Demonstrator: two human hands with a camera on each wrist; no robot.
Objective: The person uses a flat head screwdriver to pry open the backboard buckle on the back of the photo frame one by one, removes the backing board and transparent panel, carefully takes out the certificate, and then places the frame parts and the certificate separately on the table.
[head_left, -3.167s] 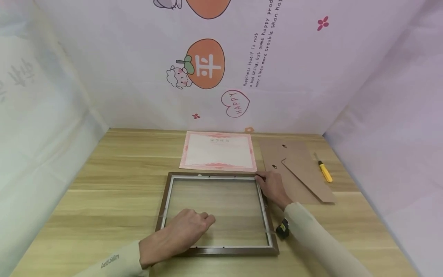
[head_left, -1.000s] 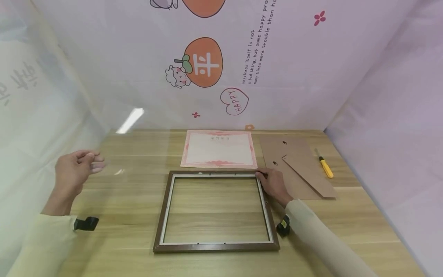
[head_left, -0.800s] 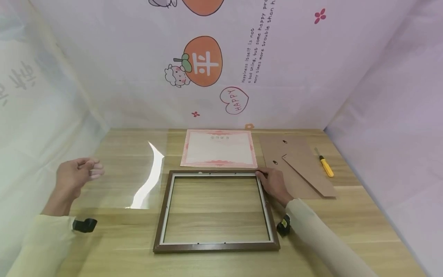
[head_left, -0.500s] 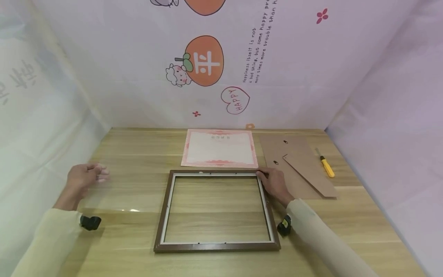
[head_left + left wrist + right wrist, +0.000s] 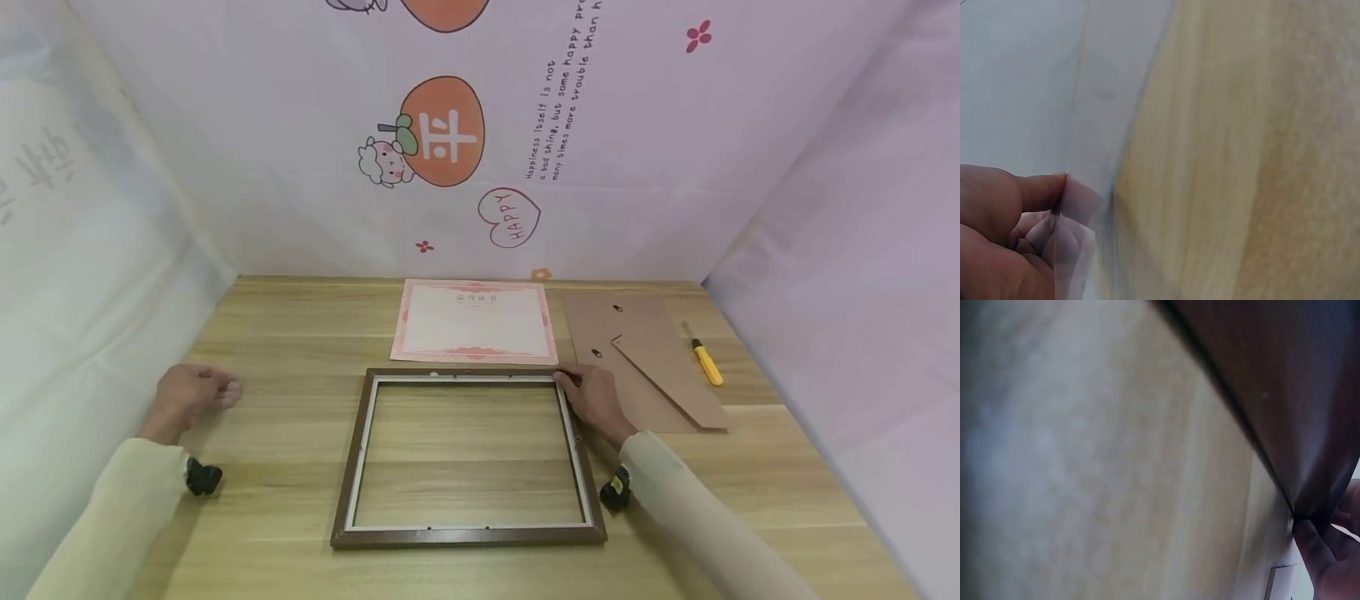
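At the left of the table, my left hand (image 5: 187, 393) pinches the edge of a clear plastic sheet (image 5: 1110, 94) between thumb and fingers. The sheet lies low over the wood and is barely visible in the head view. A brown picture frame (image 5: 472, 537) with a silver inner lip lies in the middle, the tabletop showing through its opening. My right hand (image 5: 594, 402) grips the frame's far right corner; in the right wrist view thumb and fingers (image 5: 1313, 547) meet around that corner.
Behind the frame lies a pink-bordered certificate (image 5: 476, 325). To the right are a brown backing board (image 5: 585, 321) with a stand leg (image 5: 667, 383) and a yellow-handled screwdriver (image 5: 707, 367). White printed cloth (image 5: 615, 225) walls the back and sides.
My left hand has carried the clear sheet out of the frame to the left and lowered it toward the table, shifting slightly right lately. My right hand stays on the frame's corner.
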